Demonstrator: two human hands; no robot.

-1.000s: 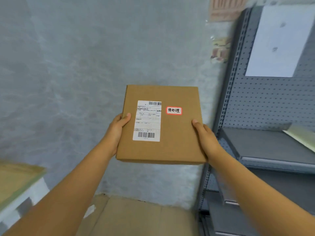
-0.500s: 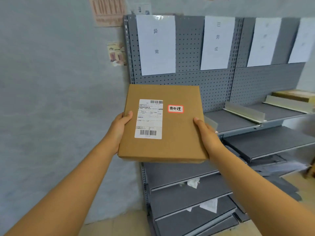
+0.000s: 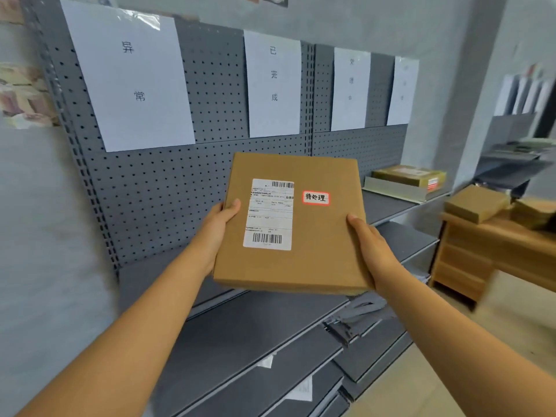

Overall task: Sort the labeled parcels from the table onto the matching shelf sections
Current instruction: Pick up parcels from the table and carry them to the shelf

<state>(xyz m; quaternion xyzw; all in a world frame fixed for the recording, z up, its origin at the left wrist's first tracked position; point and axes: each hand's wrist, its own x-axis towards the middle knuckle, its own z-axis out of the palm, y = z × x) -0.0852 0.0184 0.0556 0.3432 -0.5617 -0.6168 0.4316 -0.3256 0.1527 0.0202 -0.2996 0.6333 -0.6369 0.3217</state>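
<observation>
Parcel (image 3: 316, 236) sat gripped by left hand (image 3: 218, 227) and right hand (image 3: 371, 248) — the faint far signs (image 3: 350, 88) risked shelving it in the wrong section.

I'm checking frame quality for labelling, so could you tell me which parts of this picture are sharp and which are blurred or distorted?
Head view: the parcel and its red-bordered sticker are sharp; the wooden table at right is motion-smeared; the far shelf signs are too faint to read; the wide lens bends the pegboard edges.

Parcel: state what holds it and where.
Both hands hold the parcel: left hand on its left edge, right hand on its right edge, thumbs on top.
</observation>
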